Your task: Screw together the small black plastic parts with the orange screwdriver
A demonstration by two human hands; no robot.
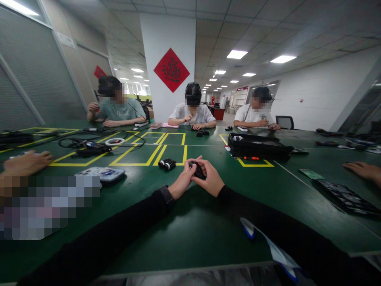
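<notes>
Both my hands meet over the green table [190,230], wrapped round a small dark object [199,171] whose kind I cannot make out. My left hand [182,179], with a black band at the wrist, grips its left side with the thumb on top. From the other side my right hand [212,180] curls its fingers and thumb about the same object. Just beyond my left hand, several short black cylinders [167,163] with pale ends, like batteries, lie side by side on the table.
A black open case [258,147] stands right of centre, an orange-handled tool [251,158] before it. Cables [92,149] and a phone-like slab [104,174] lie left. A circuit board [311,174] and dark panel [348,196] lie right. Several people sit around; hands rest at both sides.
</notes>
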